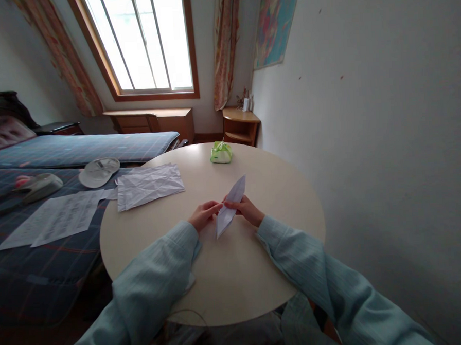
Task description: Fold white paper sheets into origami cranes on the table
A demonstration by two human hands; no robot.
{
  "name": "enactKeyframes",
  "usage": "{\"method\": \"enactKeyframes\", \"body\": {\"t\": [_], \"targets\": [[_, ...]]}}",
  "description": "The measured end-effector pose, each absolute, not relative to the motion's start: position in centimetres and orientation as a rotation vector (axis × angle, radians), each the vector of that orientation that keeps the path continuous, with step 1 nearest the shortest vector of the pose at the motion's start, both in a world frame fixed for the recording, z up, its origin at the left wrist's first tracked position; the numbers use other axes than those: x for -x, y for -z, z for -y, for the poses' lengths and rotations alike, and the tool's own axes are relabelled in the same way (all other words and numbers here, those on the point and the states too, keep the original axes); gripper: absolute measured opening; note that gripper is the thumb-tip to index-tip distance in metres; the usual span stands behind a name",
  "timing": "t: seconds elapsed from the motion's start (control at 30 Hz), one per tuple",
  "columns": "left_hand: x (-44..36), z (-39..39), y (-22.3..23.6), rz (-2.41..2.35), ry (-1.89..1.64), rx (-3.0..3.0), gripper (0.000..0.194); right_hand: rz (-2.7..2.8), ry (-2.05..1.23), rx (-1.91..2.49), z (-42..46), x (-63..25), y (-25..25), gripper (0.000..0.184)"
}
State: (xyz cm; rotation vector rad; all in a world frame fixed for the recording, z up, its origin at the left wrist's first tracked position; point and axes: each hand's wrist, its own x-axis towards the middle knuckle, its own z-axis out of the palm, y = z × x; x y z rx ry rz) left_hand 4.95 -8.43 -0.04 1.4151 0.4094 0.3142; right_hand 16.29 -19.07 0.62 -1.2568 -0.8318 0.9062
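Observation:
A folded piece of white paper (pixel 231 207), long and pointed at both ends, is held tilted over the round table (pixel 228 286). My right hand (pixel 248 209) grips its right side, the thumb lying on the near face and the other fingers behind it. From the left, my left hand (pixel 205 214) pinches the paper's left edge near its middle, fingers closed. Part of the fingers of both hands is hidden by the paper.
Creased white sheets (pixel 150 186) lie at the table's left edge. A green tissue pack (pixel 221 152) stands at the far side. On the bed (pixel 61 274) to the left are printed sheets (pixel 63 217) and a pale cap (pixel 99 171). A white wall (pixel 387 149) rises at right.

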Motion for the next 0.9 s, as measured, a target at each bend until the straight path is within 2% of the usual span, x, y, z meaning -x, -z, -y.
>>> {"method": "enactKeyframes", "body": {"t": [0.13, 0.37, 0.63, 0.9], "targets": [[-5.1, 8.7, 0.5, -0.361, -0.315, -1.400, 0.035, 0.888, -0.920, 1.247, 19.0, -16.4, -0.5, 0.034], [-5.1, 8.1, 0.2, -0.465, -0.547, -1.514, 0.034, 0.936, -0.744, 1.197, 18.9, -17.0, -0.7, 0.029], [-5.1, 8.0, 0.2, -0.477, -0.761, -1.611, 0.035, 0.896, -0.605, 1.273, 18.9, -16.9, -0.9, 0.031], [-4.4, 9.1, -0.9, -0.464, -0.855, -1.618, 0.041, 0.874, -0.650, 1.163, 19.4, -16.6, -1.4, 0.029]]}}
